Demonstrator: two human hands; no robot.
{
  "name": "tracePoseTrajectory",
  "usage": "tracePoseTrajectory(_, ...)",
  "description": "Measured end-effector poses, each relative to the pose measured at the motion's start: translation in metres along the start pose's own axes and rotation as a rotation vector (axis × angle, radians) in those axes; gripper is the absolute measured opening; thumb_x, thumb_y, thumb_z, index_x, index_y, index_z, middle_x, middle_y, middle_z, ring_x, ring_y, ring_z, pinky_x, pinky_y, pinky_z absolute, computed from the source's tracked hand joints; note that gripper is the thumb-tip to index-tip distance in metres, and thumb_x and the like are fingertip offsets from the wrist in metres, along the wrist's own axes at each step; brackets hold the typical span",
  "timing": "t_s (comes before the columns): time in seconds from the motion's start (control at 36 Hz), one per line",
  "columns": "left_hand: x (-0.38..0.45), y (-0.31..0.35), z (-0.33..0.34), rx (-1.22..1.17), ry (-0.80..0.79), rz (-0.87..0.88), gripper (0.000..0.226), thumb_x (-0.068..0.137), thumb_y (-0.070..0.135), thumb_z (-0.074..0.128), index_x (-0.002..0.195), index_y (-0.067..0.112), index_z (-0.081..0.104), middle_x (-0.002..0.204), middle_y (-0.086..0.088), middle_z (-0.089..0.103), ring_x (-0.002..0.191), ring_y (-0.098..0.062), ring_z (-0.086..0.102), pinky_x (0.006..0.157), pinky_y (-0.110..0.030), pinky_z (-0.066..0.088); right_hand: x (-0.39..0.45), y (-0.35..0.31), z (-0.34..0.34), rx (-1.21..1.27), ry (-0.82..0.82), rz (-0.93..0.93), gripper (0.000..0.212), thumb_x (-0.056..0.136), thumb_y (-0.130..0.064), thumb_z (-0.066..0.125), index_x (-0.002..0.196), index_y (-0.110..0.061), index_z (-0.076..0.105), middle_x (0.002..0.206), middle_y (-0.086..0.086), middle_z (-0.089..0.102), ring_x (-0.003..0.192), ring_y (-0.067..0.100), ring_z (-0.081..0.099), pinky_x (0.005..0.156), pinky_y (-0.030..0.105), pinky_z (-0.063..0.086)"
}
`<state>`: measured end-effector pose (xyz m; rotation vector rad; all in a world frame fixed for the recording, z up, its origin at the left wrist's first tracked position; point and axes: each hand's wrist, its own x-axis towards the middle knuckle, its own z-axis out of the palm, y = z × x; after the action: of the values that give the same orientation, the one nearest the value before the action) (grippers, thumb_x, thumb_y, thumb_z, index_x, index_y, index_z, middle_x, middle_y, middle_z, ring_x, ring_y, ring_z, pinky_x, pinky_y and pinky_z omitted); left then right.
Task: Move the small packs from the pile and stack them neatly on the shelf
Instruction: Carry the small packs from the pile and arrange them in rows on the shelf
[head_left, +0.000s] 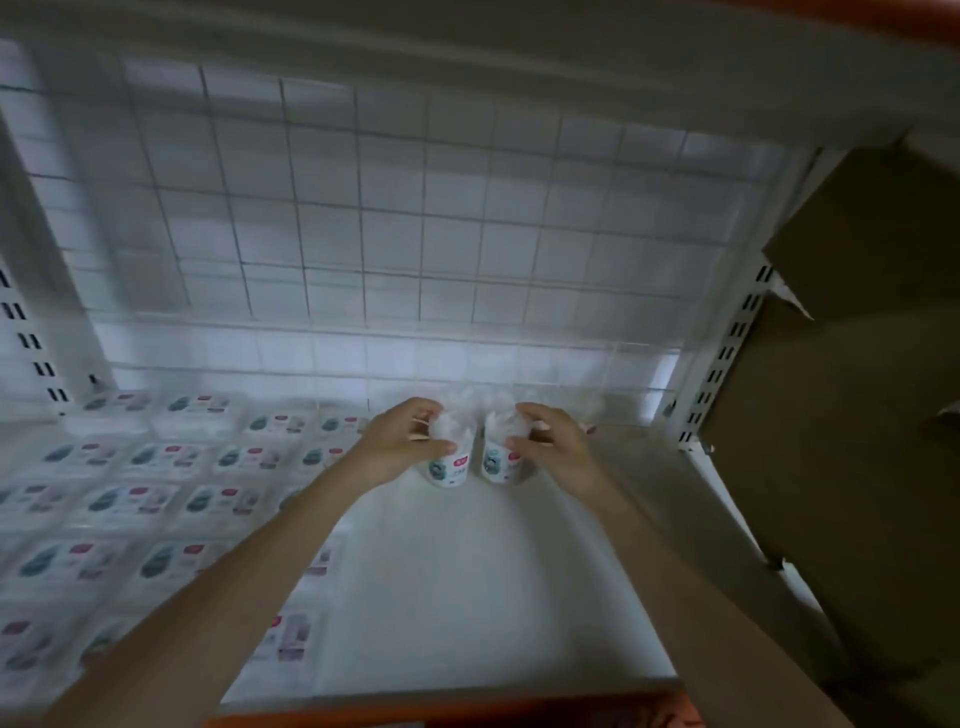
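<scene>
Two small white packs stand side by side at the back of the white shelf. My left hand grips the left pack with fingers and thumb curled round its top. My right hand grips the right pack the same way. Each pack has a teal and red label on its front and a clear, crinkled top. Several rows of the same packs lie flat and cover the shelf's left half; my left forearm hides some of them.
A wire grid panel backs the shelf. Slotted white uprights stand at the left and right. Brown cardboard boxes fill the space to the right. An orange front rail edges the shelf.
</scene>
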<state>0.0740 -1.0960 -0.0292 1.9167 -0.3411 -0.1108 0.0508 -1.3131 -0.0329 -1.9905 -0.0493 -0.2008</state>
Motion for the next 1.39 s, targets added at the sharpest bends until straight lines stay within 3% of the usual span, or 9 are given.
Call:
tracePoseTrajectory(0.17, -0.001, 0.001, 0.012, -0.009, 0.105, 0.024, 0.045, 0.076, 0.003, 0.073, 0.115, 0.006, 0.052, 0.098, 0.004, 0.054, 0.087, -0.011, 0.055, 0.062, -0.002, 0.043, 0.0, 0.005, 0.001, 0.029, -0.012, -0.037, 0.052, 0.078, -0.01, 0.073, 0.126, -0.01, 0.053, 0.127, 0.009, 0.05, 0.105, 0.023, 0.057, 0.095, 0.035, 0.047)
tracePoseTrajectory(0.31, -0.001, 0.002, 0.018, -0.018, 0.125, 0.015, 0.048, 0.074, 0.009, 0.075, 0.117, 0.009, 0.053, 0.103, 0.002, 0.055, 0.097, -0.016, 0.056, 0.079, -0.022, 0.042, 0.0, 0.008, 0.004, 0.005, -0.004, -0.085, 0.052, 0.081, -0.008, 0.07, 0.129, -0.008, 0.05, 0.126, 0.008, 0.049, 0.105, 0.017, 0.053, 0.092, 0.023, 0.044)
tracePoseTrajectory(0.47, -0.003, 0.002, 0.022, -0.04, 0.133, 0.017, 0.04, 0.076, 0.01, 0.074, 0.11, 0.015, 0.054, 0.1, 0.008, 0.054, 0.095, -0.012, 0.054, 0.07, -0.008, 0.042, -0.001, 0.011, -0.004, 0.027, -0.069, -0.042, 0.056, 0.082, -0.01, 0.069, 0.133, -0.012, 0.048, 0.132, 0.006, 0.048, 0.113, 0.023, 0.054, 0.1, 0.038, 0.045)
tracePoseTrajectory(0.78, -0.004, 0.008, 0.029, -0.059, 0.117, -0.032, 0.065, 0.077, 0.014, 0.074, 0.132, 0.012, 0.039, 0.116, -0.002, 0.049, 0.11, -0.02, 0.051, 0.084, -0.027, 0.04, -0.014, 0.006, 0.0, 0.025, -0.03, -0.05, 0.06, 0.082, -0.006, 0.068, 0.136, -0.008, 0.041, 0.131, 0.005, 0.048, 0.113, 0.02, 0.05, 0.099, 0.038, 0.044)
tracePoseTrajectory(0.86, -0.009, 0.013, 0.024, 0.008, 0.117, -0.059, 0.076, 0.076, 0.027, 0.074, 0.138, 0.016, 0.032, 0.127, -0.005, 0.046, 0.109, -0.016, 0.049, 0.086, -0.028, 0.04, -0.026, -0.001, -0.002, -0.13, -0.002, -0.093, 0.064, 0.084, -0.018, 0.068, 0.14, -0.013, 0.037, 0.142, 0.004, 0.04, 0.126, 0.018, 0.042, 0.104, 0.033, 0.038)
tracePoseTrajectory(0.94, -0.024, 0.02, 0.015, 0.173, 0.186, -0.016, 0.063, 0.082, 0.034, 0.067, 0.135, 0.015, 0.038, 0.13, -0.008, 0.046, 0.111, -0.018, 0.05, 0.086, -0.027, 0.039, -0.042, -0.015, -0.01, -0.435, 0.064, -0.227, 0.054, 0.087, -0.025, 0.063, 0.136, -0.013, 0.042, 0.141, 0.005, 0.042, 0.127, 0.021, 0.04, 0.102, 0.027, 0.033)
tracePoseTrajectory(1.11, -0.08, 0.035, 0.007, 0.899, 0.257, 0.397, 0.044, 0.085, 0.036, 0.06, 0.122, 0.011, 0.055, 0.117, -0.008, 0.056, 0.106, -0.028, 0.054, 0.085, -0.038, 0.044, -0.099, -0.043, -0.004, -0.827, 0.193, -0.412, 0.039, 0.083, -0.026, 0.065, 0.118, -0.01, 0.059, 0.12, 0.008, 0.061, 0.11, 0.031, 0.057, 0.089, 0.043, 0.047)
tracePoseTrajectory(1.28, -0.142, 0.018, 0.021, 0.916, 0.173, 0.497, 0.032, 0.075, 0.028, 0.072, 0.103, 0.014, 0.065, 0.093, -0.001, 0.065, 0.082, -0.021, 0.065, 0.067, -0.034, 0.051, -0.174, -0.043, 0.009, -0.872, 0.244, -0.331, 0.034, 0.077, -0.031, 0.059, 0.107, -0.015, 0.065, 0.107, 0.002, 0.066, 0.096, 0.024, 0.064, 0.074, 0.036, 0.053)
tracePoseTrajectory(1.39, -0.182, 0.015, 0.036, 0.875, 0.163, 0.516, 0.032, 0.078, 0.035, 0.046, 0.095, 0.016, 0.065, 0.085, 0.001, 0.064, 0.075, -0.018, 0.063, 0.063, -0.031, 0.051, -0.219, -0.038, 0.018, -0.828, 0.204, -0.277, 0.036, 0.08, -0.032, 0.053, 0.111, -0.017, 0.063, 0.11, -0.001, 0.065, 0.098, 0.019, 0.061, 0.079, 0.033, 0.052)
